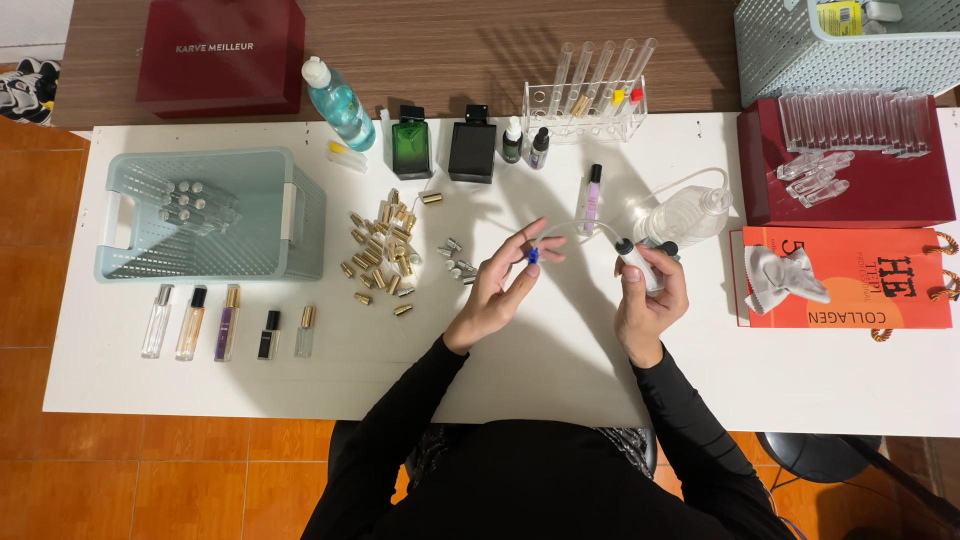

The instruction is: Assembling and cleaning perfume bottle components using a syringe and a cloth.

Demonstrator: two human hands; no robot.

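My left hand pinches the blue tip of a thin clear tube that arcs over to the right. A small clear vial with a black top is gripped in my right hand. Just behind that hand lies a clear plastic squeeze bottle on its side, with tubing looping from it. Both hands hover over the white table near its middle.
Gold caps lie scattered left of my hands. A pale blue basket holds vials. Small perfume bottles stand in a row. Green and black bottles, a test tube rack, a red box and an orange bag ring the area.
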